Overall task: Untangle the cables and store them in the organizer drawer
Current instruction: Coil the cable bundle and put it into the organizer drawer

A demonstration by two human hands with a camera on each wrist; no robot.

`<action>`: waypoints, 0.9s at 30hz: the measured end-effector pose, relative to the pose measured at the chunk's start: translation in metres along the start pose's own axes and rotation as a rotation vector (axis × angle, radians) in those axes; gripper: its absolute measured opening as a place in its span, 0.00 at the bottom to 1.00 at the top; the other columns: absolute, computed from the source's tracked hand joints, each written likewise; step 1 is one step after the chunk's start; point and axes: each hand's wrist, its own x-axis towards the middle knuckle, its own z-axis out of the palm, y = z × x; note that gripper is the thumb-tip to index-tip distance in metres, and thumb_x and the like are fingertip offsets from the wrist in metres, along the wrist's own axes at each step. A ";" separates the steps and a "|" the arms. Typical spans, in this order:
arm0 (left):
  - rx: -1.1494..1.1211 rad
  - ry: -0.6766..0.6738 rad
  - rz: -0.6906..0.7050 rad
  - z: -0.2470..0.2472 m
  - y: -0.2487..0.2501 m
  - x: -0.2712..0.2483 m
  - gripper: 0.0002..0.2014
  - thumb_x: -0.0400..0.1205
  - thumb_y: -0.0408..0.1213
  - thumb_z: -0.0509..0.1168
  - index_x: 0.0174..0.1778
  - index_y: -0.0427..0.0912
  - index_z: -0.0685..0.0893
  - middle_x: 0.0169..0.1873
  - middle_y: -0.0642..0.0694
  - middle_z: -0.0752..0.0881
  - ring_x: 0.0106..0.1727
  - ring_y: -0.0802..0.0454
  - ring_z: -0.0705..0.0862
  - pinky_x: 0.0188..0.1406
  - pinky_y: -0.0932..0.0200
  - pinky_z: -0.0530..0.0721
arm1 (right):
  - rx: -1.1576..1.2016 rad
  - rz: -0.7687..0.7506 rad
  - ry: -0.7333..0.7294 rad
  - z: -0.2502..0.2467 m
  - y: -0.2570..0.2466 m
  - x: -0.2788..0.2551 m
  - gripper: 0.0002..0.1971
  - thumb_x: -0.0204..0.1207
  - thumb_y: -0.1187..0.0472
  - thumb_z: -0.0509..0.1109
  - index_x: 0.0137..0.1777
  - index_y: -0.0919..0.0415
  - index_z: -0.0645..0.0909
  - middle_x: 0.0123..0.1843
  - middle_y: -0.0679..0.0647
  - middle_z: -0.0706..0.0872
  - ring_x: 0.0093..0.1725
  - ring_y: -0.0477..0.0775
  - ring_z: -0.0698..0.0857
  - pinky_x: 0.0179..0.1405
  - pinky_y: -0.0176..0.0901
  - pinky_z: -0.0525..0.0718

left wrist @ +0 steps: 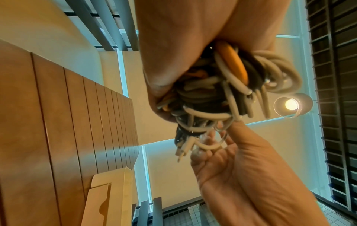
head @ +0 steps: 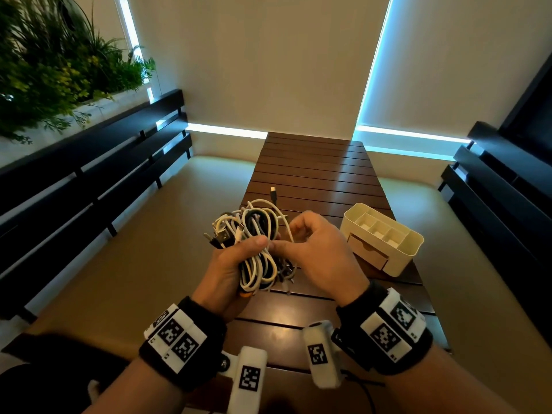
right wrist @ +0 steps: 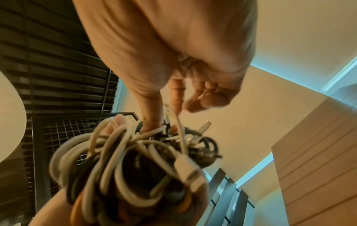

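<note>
A tangled bundle of white, black and orange cables [head: 257, 249] is held above the slatted wooden table [head: 322, 174]. My left hand [head: 239, 264] grips the bundle [left wrist: 222, 91] round its middle, thumb across the front. My right hand [head: 316, 249] is at the bundle's right side, its thumb and forefinger pinching a white cable [right wrist: 177, 122] that runs from the knot [right wrist: 125, 168]. Several plugs stick out at the upper left. The cream organizer [head: 385, 237] with open top compartments stands on the table to the right, its front drawer [head: 369, 253] closed.
Dark slatted benches [head: 89, 174] run along both sides of the table, with beige cushions [head: 134, 249] below. Green plants [head: 53, 61] stand at the upper left. A hanging lamp [left wrist: 291, 104] glows overhead. One black cable end [head: 273, 192] pokes up behind the bundle.
</note>
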 end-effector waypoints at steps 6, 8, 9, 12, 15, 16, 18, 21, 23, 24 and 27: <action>-0.032 0.016 0.026 -0.003 0.003 0.010 0.32 0.71 0.40 0.72 0.72 0.34 0.79 0.64 0.23 0.81 0.59 0.28 0.83 0.62 0.25 0.80 | 0.056 -0.153 -0.006 -0.001 -0.001 -0.001 0.07 0.77 0.55 0.76 0.54 0.52 0.86 0.44 0.44 0.87 0.42 0.39 0.85 0.38 0.30 0.82; -0.039 0.040 0.034 -0.003 0.006 0.013 0.32 0.69 0.40 0.74 0.70 0.33 0.80 0.56 0.26 0.84 0.53 0.31 0.85 0.55 0.30 0.84 | 0.078 -0.160 0.031 -0.004 0.000 0.001 0.07 0.82 0.56 0.70 0.57 0.48 0.86 0.45 0.43 0.87 0.43 0.39 0.85 0.40 0.29 0.82; -0.039 0.044 0.036 -0.003 0.007 0.014 0.32 0.68 0.41 0.74 0.69 0.33 0.81 0.53 0.28 0.85 0.49 0.35 0.86 0.51 0.35 0.86 | 0.096 -0.155 0.053 -0.005 0.001 0.003 0.07 0.83 0.56 0.69 0.57 0.47 0.87 0.44 0.42 0.87 0.43 0.39 0.85 0.40 0.30 0.81; -0.034 0.017 0.042 -0.001 0.006 0.018 0.34 0.68 0.40 0.76 0.70 0.33 0.80 0.58 0.26 0.84 0.54 0.33 0.86 0.54 0.35 0.87 | 0.157 -0.143 0.082 -0.008 0.004 0.006 0.06 0.80 0.59 0.73 0.53 0.52 0.90 0.40 0.43 0.89 0.37 0.38 0.84 0.37 0.30 0.80; -0.050 -0.051 0.010 0.004 0.002 0.020 0.37 0.65 0.43 0.81 0.71 0.36 0.81 0.64 0.25 0.83 0.61 0.30 0.84 0.63 0.27 0.81 | 0.281 -0.104 0.019 -0.006 0.005 0.009 0.03 0.77 0.64 0.75 0.48 0.58 0.89 0.37 0.49 0.90 0.33 0.38 0.84 0.33 0.27 0.80; -0.062 -0.070 -0.004 0.005 0.002 0.020 0.37 0.65 0.45 0.81 0.71 0.37 0.82 0.64 0.26 0.84 0.62 0.30 0.83 0.64 0.26 0.79 | 0.310 -0.094 -0.005 -0.007 0.005 0.011 0.02 0.77 0.65 0.75 0.47 0.60 0.88 0.36 0.49 0.89 0.32 0.37 0.84 0.32 0.27 0.80; -0.085 -0.101 -0.031 0.005 0.001 0.021 0.39 0.66 0.45 0.81 0.72 0.37 0.81 0.67 0.25 0.81 0.65 0.27 0.80 0.67 0.21 0.73 | 0.357 -0.053 -0.048 -0.010 0.006 0.017 0.03 0.76 0.66 0.76 0.45 0.62 0.85 0.34 0.50 0.86 0.29 0.37 0.83 0.28 0.26 0.78; -0.115 -0.111 -0.057 0.006 0.001 0.024 0.43 0.65 0.45 0.82 0.75 0.32 0.76 0.70 0.21 0.76 0.68 0.24 0.75 0.70 0.17 0.69 | 0.417 0.057 -0.085 -0.015 0.009 0.024 0.11 0.73 0.64 0.78 0.43 0.62 0.76 0.33 0.51 0.84 0.27 0.41 0.83 0.25 0.29 0.78; -0.122 -0.104 -0.075 0.007 0.001 0.028 0.46 0.64 0.46 0.82 0.75 0.27 0.74 0.68 0.20 0.76 0.68 0.23 0.75 0.72 0.22 0.70 | 0.449 0.112 -0.106 -0.017 0.014 0.030 0.16 0.69 0.57 0.80 0.44 0.61 0.74 0.34 0.53 0.84 0.30 0.44 0.84 0.26 0.32 0.80; -0.120 -0.135 -0.084 0.008 0.001 0.030 0.47 0.65 0.46 0.81 0.75 0.23 0.71 0.69 0.17 0.74 0.69 0.18 0.73 0.73 0.20 0.67 | 0.443 0.139 -0.120 -0.018 0.017 0.032 0.19 0.65 0.51 0.80 0.43 0.59 0.74 0.36 0.54 0.84 0.32 0.48 0.85 0.28 0.35 0.81; -0.087 -0.173 -0.074 0.010 -0.001 0.036 0.47 0.66 0.45 0.80 0.75 0.21 0.69 0.65 0.11 0.72 0.63 0.17 0.76 0.70 0.21 0.72 | 0.362 0.199 -0.168 -0.017 0.023 0.038 0.20 0.63 0.43 0.79 0.41 0.56 0.75 0.36 0.55 0.84 0.35 0.54 0.82 0.31 0.41 0.81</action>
